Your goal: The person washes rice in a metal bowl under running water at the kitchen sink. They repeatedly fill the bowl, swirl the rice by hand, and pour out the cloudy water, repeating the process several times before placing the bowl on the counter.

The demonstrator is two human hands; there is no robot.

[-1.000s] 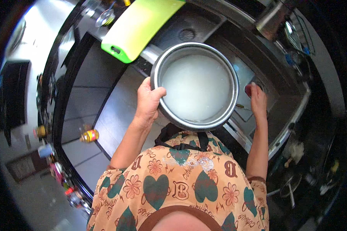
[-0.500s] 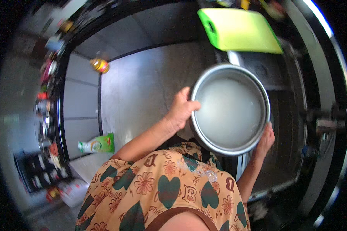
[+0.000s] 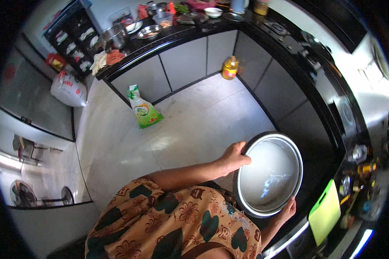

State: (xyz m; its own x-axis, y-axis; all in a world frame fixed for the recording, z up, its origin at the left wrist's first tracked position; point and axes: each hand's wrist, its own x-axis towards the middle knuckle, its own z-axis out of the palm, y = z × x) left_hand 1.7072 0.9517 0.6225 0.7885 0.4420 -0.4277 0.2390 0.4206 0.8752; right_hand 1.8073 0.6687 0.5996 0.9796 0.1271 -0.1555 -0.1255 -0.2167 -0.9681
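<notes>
Being held between two bare hands, a round metal pot (image 3: 276,139) of cloudy white liquid (image 3: 261,172) is seen just in front of a peach patterned shirt (image 3: 188,211), toward the person's right. At the pot's left side, the rim is pinched by the left hand (image 3: 233,160), its thumb laid over the edge, its other fingers bent along the outer wall and partly hidden. At the pot's lower right, the edge is touched by the right hand (image 3: 287,210); whether its fingers are spread or pressed together cannot be told. Beside that hand, a green cutting board (image 3: 325,213) is placed, its slotted end uppermost. On the pale tiled floor (image 3: 190,121), a green-and-white bag (image 3: 143,111) and a bottle of yellow liquid (image 3: 230,69) are set near grey cabinets (image 3: 183,60). Along the black countertop (image 3: 203,29), a steel bowl (image 3: 150,32) and a white bowl (image 3: 213,12) are lined up.
</notes>
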